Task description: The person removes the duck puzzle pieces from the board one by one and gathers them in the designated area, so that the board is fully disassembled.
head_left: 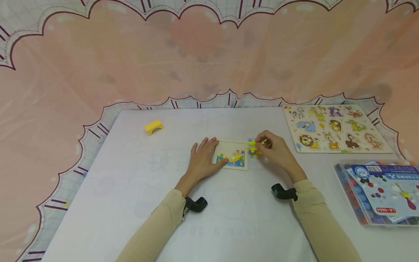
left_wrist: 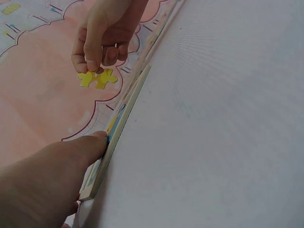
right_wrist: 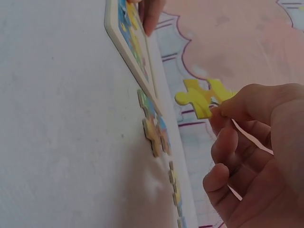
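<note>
A small wooden puzzle tray [head_left: 229, 146] lies on the white table, its lower part filled with blue and yellow jigsaw pieces. My left hand [head_left: 203, 157] rests at the tray's left side, fingers spread and fairly straight, the thumb [left_wrist: 92, 146] on the pieces inside. Just right of the tray, my right hand [head_left: 277, 151] pinches a yellow jigsaw piece [right_wrist: 194, 99] between thumb and forefinger, held above the table. Under that hand, several loose jigsaw pieces [right_wrist: 153, 133] lie beside the tray's right edge, partly hidden by the fingers in the head view.
A yellow arch block [head_left: 154, 126] stands at the back left. An animal puzzle board [head_left: 320, 130] lies at the back right. Nearer on the right is a clear plastic box [head_left: 355, 203] of coloured parts. A patterned cloth [head_left: 196, 62] hangs behind the table.
</note>
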Tool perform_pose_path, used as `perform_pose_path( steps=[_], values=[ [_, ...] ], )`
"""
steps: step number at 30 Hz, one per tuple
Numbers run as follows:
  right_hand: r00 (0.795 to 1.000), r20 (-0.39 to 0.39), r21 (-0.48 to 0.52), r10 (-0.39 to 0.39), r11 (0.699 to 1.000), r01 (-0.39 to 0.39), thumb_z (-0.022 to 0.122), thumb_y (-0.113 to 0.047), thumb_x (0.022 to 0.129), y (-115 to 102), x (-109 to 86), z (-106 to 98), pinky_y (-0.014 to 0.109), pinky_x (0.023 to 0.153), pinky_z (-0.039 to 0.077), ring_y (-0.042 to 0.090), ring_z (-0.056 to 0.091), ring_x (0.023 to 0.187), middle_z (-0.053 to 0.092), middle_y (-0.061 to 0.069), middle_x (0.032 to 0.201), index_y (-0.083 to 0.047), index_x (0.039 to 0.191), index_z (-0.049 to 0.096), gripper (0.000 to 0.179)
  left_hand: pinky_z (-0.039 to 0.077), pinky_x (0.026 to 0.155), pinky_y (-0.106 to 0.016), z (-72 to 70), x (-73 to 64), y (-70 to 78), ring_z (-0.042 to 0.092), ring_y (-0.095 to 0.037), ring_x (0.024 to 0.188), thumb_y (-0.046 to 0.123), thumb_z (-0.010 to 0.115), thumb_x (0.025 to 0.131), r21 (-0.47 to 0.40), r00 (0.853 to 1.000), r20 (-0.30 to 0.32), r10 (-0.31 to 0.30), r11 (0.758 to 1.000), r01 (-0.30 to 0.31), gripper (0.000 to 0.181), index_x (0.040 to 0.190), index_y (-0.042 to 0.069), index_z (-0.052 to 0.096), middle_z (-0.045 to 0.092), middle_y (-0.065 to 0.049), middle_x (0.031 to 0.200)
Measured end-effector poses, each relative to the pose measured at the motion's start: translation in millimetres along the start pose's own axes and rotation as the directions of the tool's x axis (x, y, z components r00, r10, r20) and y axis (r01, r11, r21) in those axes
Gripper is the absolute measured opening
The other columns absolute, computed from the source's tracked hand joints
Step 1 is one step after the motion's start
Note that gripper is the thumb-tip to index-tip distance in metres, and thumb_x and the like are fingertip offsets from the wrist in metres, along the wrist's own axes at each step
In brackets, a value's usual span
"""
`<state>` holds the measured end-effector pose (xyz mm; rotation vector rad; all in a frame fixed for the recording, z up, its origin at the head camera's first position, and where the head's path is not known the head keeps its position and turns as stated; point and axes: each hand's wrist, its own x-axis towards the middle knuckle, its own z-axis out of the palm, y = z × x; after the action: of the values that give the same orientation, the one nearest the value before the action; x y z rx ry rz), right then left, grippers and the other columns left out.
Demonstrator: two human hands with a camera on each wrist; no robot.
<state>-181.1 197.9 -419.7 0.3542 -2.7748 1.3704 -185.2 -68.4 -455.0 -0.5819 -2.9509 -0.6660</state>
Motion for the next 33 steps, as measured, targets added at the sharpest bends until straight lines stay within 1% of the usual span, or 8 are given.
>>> perform_pose_path(
  steps=[4, 6, 8, 11, 17, 22, 27, 33],
  values=[
    [1.000, -0.009, -0.018, 0.016, 1.000, -0.016, 0.059, -0.011, 0.090, 5.6, -1.3, -5.1, 0.023, 0.057, 0.043, 0.020, 0.051, 0.078, 0.062, 0.008, 0.096, -0.009, 0.102, 0.057, 0.012, 0.010, 0.115, -0.058, 1.6, 0.2, -2.6, 0.023, -0.023, 0.145, 0.057, 0.057, 0.086, 0.006, 0.997, 0.013, 0.070, 0.998, -0.070, 0.072, 0.144, 0.019, 0.040, 0.030, 0.000, 0.155],
    [0.999, -0.019, -0.028, 0.035, 0.999, -0.036, 0.059, -0.010, 0.090, 8.1, -1.7, -8.0, 0.023, 0.056, 0.043, 0.019, 0.050, 0.076, 0.061, 0.008, 0.094, -0.009, 0.101, 0.057, 0.012, 0.009, 0.115, -0.059, 1.8, 0.1, -3.5, 0.023, -0.023, 0.145, 0.055, 0.056, 0.087, 0.002, 0.994, 0.019, 0.104, 0.995, -0.104, 0.067, 0.143, 0.021, 0.042, 0.031, 0.001, 0.155],
    [0.998, -0.021, -0.036, 0.056, 0.998, -0.057, 0.058, -0.010, 0.089, 11.1, -1.6, -10.9, 0.022, 0.055, 0.042, 0.019, 0.050, 0.076, 0.060, 0.008, 0.092, -0.008, 0.101, 0.057, 0.012, 0.008, 0.115, -0.059, 1.4, -0.2, -3.8, 0.025, -0.023, 0.145, 0.054, 0.056, 0.087, -0.008, 0.993, 0.023, 0.116, 0.993, -0.116, 0.064, 0.141, 0.021, 0.045, 0.034, 0.002, 0.153],
    [0.997, -0.018, -0.044, 0.081, 0.996, -0.082, 0.058, -0.010, 0.089, 14.8, -1.8, -15.9, 0.022, 0.056, 0.042, 0.018, 0.049, 0.077, 0.061, 0.009, 0.093, -0.007, 0.101, 0.058, 0.013, 0.009, 0.115, -0.059, 0.6, -0.4, -3.0, 0.026, -0.023, 0.144, 0.053, 0.057, 0.087, -0.012, 0.993, 0.021, 0.115, 0.993, -0.115, 0.061, 0.139, 0.021, 0.049, 0.037, 0.001, 0.152],
    [0.991, 0.028, -0.067, 0.129, 0.990, -0.127, 0.058, -0.017, 0.091, 20.2, -3.9, -25.6, 0.024, 0.061, 0.043, 0.021, 0.050, 0.082, 0.062, 0.012, 0.101, -0.006, 0.103, 0.059, 0.016, 0.009, 0.115, -0.058, 1.5, -0.2, -2.0, 0.026, -0.022, 0.144, 0.054, 0.056, 0.088, 0.005, 0.995, 0.021, 0.100, 0.995, -0.100, 0.060, 0.138, 0.022, 0.049, 0.037, 0.002, 0.151],
    [0.983, 0.071, -0.097, 0.169, 0.982, -0.161, 0.059, -0.018, 0.090, 22.5, -5.0, -30.5, 0.025, 0.061, 0.044, 0.021, 0.050, 0.079, 0.061, 0.012, 0.097, -0.006, 0.104, 0.060, 0.018, 0.010, 0.115, -0.058, 2.0, 0.3, -2.4, 0.026, -0.022, 0.144, 0.054, 0.055, 0.088, 0.016, 0.994, 0.020, 0.103, 0.994, -0.104, 0.059, 0.138, 0.022, 0.049, 0.037, 0.002, 0.151],
    [0.971, 0.124, -0.097, 0.204, 0.976, -0.193, 0.060, -0.018, 0.091, 24.5, -6.9, -33.6, 0.024, 0.062, 0.048, 0.020, 0.054, 0.077, 0.061, 0.012, 0.094, -0.004, 0.103, 0.061, 0.019, 0.011, 0.115, -0.059, 1.1, 0.9, -2.2, 0.026, -0.022, 0.144, 0.054, 0.055, 0.088, 0.016, 0.994, 0.020, 0.109, 0.994, -0.109, 0.060, 0.138, 0.022, 0.049, 0.037, 0.001, 0.151],
    [0.966, 0.161, -0.123, 0.205, 0.975, -0.186, 0.061, -0.020, 0.092, 27.1, -7.2, -33.8, 0.026, 0.066, 0.048, 0.020, 0.054, 0.080, 0.062, 0.012, 0.096, -0.005, 0.103, 0.062, 0.019, 0.011, 0.115, -0.058, 0.2, 1.0, -2.5, 0.026, -0.022, 0.144, 0.055, 0.055, 0.088, 0.023, 0.994, 0.024, 0.103, 0.994, -0.103, 0.060, 0.138, 0.022, 0.049, 0.037, 0.002, 0.152]
  ],
)
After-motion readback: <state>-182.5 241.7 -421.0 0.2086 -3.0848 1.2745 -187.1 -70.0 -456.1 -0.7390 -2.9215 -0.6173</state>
